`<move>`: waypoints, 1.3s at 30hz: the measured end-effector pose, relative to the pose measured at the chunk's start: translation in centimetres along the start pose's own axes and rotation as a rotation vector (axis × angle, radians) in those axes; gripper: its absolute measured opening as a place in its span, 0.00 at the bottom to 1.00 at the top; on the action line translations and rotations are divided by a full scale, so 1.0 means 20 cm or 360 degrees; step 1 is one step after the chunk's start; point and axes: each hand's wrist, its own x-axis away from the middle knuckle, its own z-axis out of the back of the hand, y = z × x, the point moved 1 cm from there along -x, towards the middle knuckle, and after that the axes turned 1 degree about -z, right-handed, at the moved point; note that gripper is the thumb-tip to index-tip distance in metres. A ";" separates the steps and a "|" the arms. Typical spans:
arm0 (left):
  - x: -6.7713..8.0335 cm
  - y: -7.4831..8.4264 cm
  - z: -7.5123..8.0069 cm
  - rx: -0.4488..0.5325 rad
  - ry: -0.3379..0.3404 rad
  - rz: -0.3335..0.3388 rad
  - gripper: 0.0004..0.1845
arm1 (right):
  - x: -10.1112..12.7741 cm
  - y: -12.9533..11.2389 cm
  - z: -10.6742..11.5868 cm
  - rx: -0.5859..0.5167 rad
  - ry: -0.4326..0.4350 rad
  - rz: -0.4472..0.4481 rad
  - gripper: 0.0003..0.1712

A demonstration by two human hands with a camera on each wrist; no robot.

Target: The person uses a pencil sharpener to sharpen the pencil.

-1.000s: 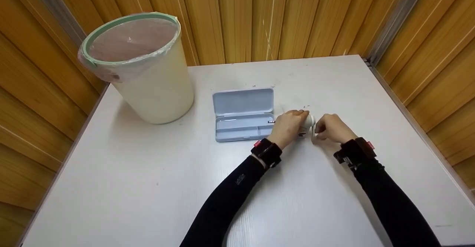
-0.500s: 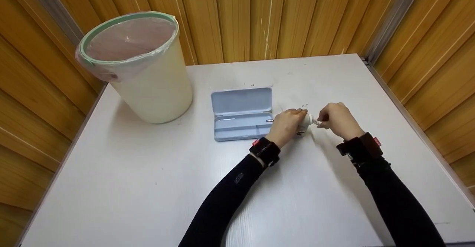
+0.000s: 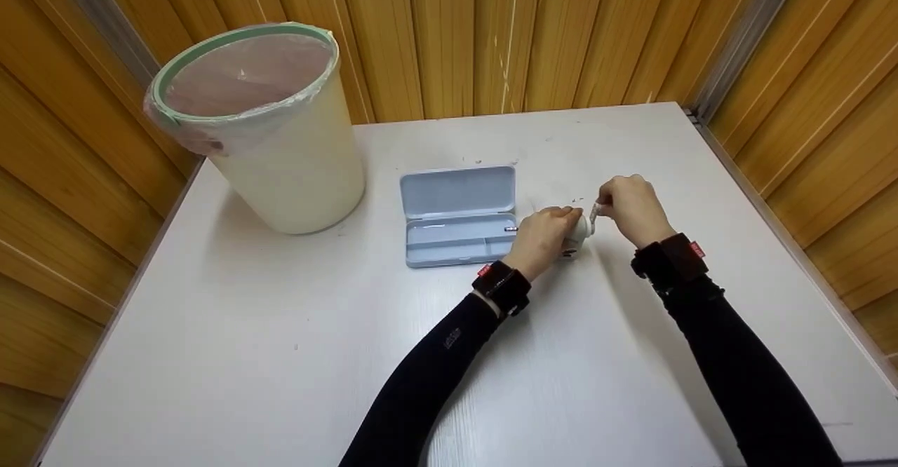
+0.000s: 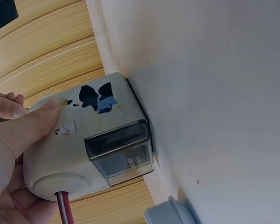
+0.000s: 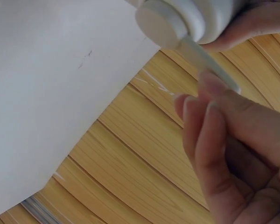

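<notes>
A white crank pencil sharpener [image 4: 77, 114] with cartoon stickers and a clear shavings drawer stands on the table. My left hand [image 3: 539, 239] grips its body, thumb on one side, in the left wrist view. From the sharpener's front sticks a red striped pencil [image 4: 64, 208]; its tip is hidden inside. In the right wrist view, the thumb and fingers of my right hand [image 3: 633, 209] pinch the end of the crank handle [image 5: 209, 64]. The handle slants up from the sharpener's back in the head view.
An open light-blue pencil case [image 3: 459, 193] lies just left of the sharpener, its lid leaning back. Farther left stands a tall cream bin [image 3: 302, 165] with a green rim and a plastic liner. Wood-patterned walls [image 3: 449, 39] border the white table [image 3: 280, 355].
My right hand has moved up and away toward the back wall, turning the crank handle from pointing down to pointing up. My left hand stays in place on the sharpener.
</notes>
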 end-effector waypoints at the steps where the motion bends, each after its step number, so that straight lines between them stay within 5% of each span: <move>1: 0.00 0.00 0.00 -0.0007 -0.0004 0.0003 0.23 | -0.01 0.00 -0.01 -0.0006 0.0013 0.0000 0.05; 9: 0.00 0.00 0.00 -0.0017 -0.0016 0.0020 0.23 | -0.10 0.06 -0.09 -0.0042 0.0068 0.0009 0.04; 19: 0.00 -0.01 0.00 0.0060 0.0013 -0.0015 0.21 | -0.16 0.20 -0.27 -0.0136 -0.0210 -0.0010 0.05; 39: 0.00 0.01 -0.01 -0.0008 0.0026 0.0017 0.23 | 0.02 0.22 -0.26 -0.0274 -0.0542 -0.0026 0.07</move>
